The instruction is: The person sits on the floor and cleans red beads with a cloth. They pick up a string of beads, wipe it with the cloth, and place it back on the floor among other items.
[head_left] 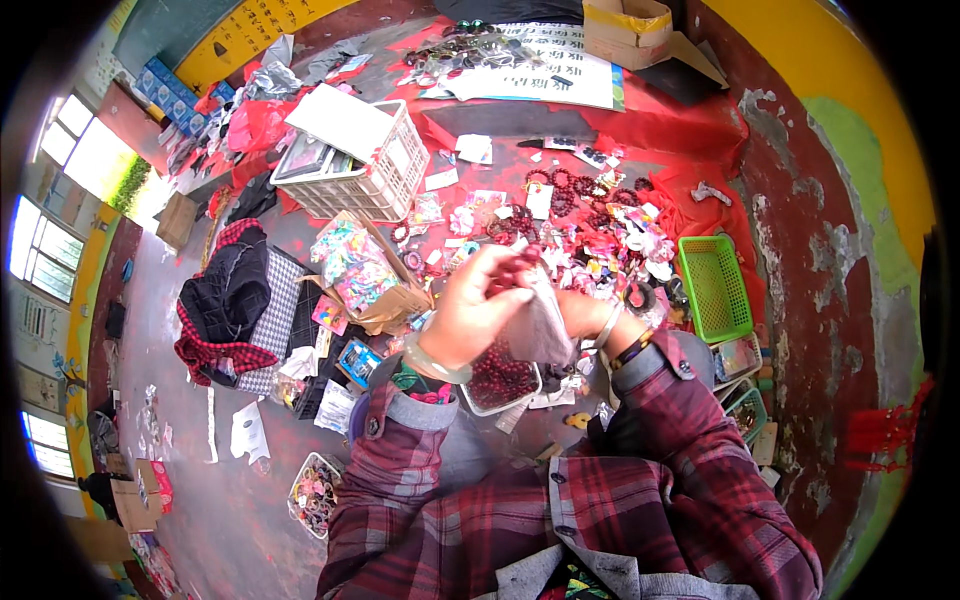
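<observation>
My left hand [468,308] is closed, thumb and fingers pinching a dark red bead bracelet [515,268]. A greyish-pink cloth [545,325], maybe a small pouch, hangs between my hands, right against the beads. Behind its right edge is my right hand [582,314], which grips the cloth; most of its fingers are hidden. Just below both hands, a white basket [490,408] holds many dark red bead strands [500,378]. More dark red bracelets [565,190] lie on the red sheet beyond, beside a pile of pink and white hair accessories [635,235].
To the right stands a green plastic basket [715,290] by the peeling wall [820,270]. On the left are an open carton [385,305] of colourful packets, a white crate [345,195] and a dark jacket [230,300]. A small basket of trinkets [316,495] sits at lower left.
</observation>
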Motion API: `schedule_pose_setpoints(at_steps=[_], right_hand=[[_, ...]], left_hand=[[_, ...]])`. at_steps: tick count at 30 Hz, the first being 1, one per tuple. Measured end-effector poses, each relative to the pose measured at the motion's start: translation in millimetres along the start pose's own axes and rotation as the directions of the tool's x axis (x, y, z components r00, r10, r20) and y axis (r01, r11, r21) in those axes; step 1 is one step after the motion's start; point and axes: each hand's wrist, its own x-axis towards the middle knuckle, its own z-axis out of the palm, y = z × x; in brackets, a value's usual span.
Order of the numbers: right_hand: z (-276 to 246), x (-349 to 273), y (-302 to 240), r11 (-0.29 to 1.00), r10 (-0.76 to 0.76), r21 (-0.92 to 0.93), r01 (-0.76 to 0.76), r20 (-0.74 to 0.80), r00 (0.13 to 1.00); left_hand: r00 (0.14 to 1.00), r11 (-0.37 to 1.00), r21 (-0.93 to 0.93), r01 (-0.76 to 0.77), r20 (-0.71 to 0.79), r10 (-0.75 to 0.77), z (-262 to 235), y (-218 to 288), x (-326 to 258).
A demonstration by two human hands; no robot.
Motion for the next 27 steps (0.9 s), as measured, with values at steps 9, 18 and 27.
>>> schedule_pose_setpoints(at_steps=[9, 18, 27], right_hand=[[39, 30, 100, 0.251, 0.137, 0.901, 0.355, -0.396, 0.908], [9, 14, -49, 0.696, -0.153, 0.695, 0.181, -0.103, 0.983], [14, 23, -30, 0.559, 0.211, 0.829, 0.0, -0.143, 0.967]], left_hand=[[0.986, 0.993, 0.071, 0.09, 0.136, -0.099, 40, -18, 0], [0.945, 0.709, -0.666, 0.231, -0.019, -0.326, -11, -10, -1], [0.935, 0.785, -0.535, 0.313, 0.029, -0.353, -4, -73, -4]])
